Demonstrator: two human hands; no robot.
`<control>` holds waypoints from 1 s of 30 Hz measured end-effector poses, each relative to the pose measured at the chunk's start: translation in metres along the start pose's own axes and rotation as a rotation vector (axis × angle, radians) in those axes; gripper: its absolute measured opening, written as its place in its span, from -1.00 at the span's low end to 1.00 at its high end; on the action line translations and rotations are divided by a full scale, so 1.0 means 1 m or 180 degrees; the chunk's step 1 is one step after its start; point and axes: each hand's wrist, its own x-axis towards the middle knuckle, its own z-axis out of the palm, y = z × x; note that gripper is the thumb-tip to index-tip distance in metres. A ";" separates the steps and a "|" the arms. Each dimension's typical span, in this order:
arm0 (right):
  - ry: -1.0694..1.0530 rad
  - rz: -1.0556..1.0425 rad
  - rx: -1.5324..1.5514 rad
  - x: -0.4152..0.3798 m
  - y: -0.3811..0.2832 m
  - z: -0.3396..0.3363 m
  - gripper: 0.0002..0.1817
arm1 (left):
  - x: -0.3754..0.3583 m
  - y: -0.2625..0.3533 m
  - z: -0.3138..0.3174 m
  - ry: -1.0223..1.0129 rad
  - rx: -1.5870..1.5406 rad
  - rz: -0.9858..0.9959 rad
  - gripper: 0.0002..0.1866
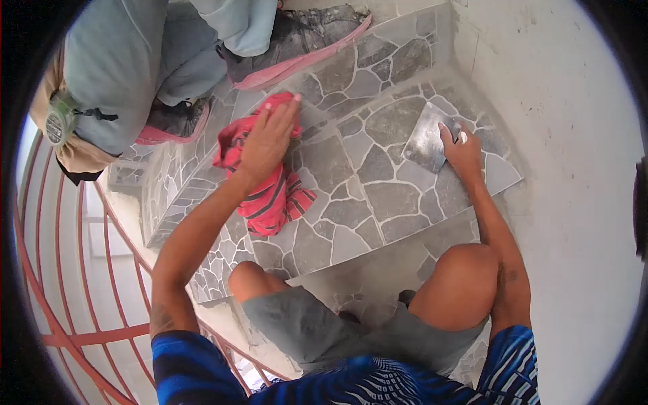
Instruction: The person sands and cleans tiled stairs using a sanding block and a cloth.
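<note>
My left hand (268,143) lies flat with its fingers stretched out over a red cloth with dark stripes (270,206). The cloth is bunched up on a step tiled in grey stone-pattern tiles (391,165) with pale joint lines. In my right hand (463,152) is a steel trowel (425,142), its flat rectangular blade over the right part of the same step. Most of the trowel's handle is hidden by my fingers.
Another person's legs (115,64) and dark, dusty pink-soled shoes (290,44) are on the stairs at upper left. A pale wall (560,202) bounds the right side. Red metal railings (88,270) curve along the left. My knees are close to the step's front edge.
</note>
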 end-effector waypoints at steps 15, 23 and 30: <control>0.0235 -0.0174 -0.0468 0.005 0.044 0.016 -0.38 | -0.026 -0.024 -0.006 0.0185 -0.0612 0.0222 -0.30; -0.0096 0.0040 -0.0181 0.002 0.011 0.005 -0.37 | 0.053 0.042 0.059 0.0787 -0.1446 0.1141 -0.29; -0.0073 -0.0066 -0.0043 -0.001 0.013 -0.004 -0.36 | 0.045 0.083 0.079 0.0543 -0.1309 0.0646 -0.33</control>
